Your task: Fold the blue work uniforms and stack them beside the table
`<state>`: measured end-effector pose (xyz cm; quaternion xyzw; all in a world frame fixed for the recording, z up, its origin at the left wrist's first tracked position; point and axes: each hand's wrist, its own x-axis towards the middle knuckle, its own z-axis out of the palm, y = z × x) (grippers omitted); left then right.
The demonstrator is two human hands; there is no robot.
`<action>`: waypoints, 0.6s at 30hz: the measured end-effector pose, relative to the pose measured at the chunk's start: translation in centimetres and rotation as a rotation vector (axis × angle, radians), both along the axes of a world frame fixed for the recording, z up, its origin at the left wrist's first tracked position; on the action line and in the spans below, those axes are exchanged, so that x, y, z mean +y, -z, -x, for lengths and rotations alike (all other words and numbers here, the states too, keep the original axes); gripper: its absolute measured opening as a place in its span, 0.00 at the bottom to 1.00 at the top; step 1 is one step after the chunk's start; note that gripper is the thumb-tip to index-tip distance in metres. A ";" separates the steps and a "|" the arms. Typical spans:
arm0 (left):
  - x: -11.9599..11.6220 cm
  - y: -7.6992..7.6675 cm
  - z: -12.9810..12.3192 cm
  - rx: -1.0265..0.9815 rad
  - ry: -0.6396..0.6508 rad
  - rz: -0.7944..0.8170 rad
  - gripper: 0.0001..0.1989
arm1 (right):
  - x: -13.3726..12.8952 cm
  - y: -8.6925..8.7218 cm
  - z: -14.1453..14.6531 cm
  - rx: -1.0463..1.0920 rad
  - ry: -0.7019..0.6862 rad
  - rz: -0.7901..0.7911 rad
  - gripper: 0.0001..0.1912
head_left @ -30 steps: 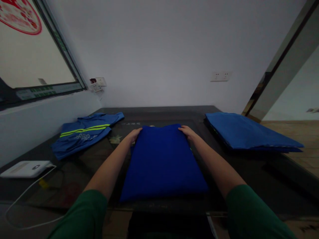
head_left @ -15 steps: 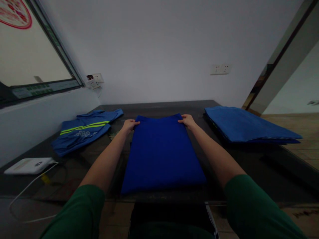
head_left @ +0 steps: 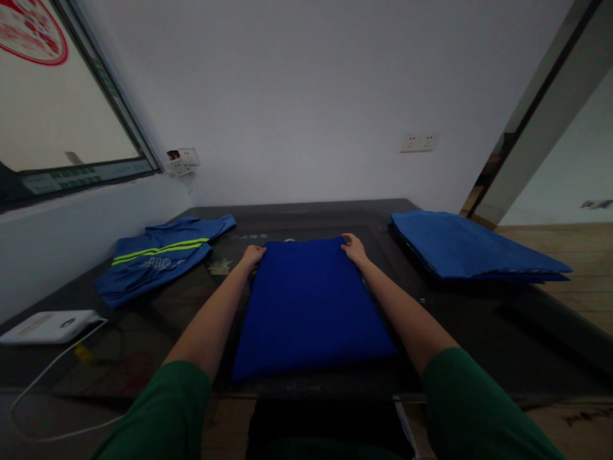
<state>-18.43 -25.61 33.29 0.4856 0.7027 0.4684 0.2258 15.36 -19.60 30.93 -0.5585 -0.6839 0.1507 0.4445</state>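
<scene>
A folded royal-blue garment (head_left: pixel 311 306) lies in front of me on the dark table, its near edge close to the table's front edge. My left hand (head_left: pixel 253 254) pinches its far left corner. At the far right corner, my right hand (head_left: pixel 353 248) grips the cloth with thumb and fingers. Small bits of yellow-green show at the garment's sides near both hands. Its underside is hidden, so I cannot tell which kind of garment it is.
To the left lies a blue work garment (head_left: pixel 165 255) with yellow-green stripes. A white device (head_left: pixel 50 326) with a white cable sits at the near left. Folded blue clothes (head_left: pixel 474 246) are stacked on the right. The dark table (head_left: pixel 306 212) meets the wall behind.
Both hands have drawn the garment's far edge slightly toward me and down, and that edge now looks straighter. Pale markings on the tabletop beyond it have come into view.
</scene>
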 end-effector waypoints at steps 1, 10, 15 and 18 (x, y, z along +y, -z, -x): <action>0.0 0.1 0.0 0.082 -0.028 0.019 0.11 | -0.3 0.0 0.0 -0.036 0.002 -0.014 0.24; -0.3 -0.4 -1.4 0.682 -0.093 0.079 0.18 | -2.4 -0.6 0.8 -0.331 0.077 -0.008 0.26; 2.0 -2.3 -3.0 0.868 0.160 0.048 0.22 | -2.1 -2.9 2.1 -0.497 -0.036 -0.094 0.26; 3.4 -3.2 -3.6 0.934 0.288 0.093 0.24 | -1.4 -4.0 3.6 -0.633 -0.187 -0.093 0.24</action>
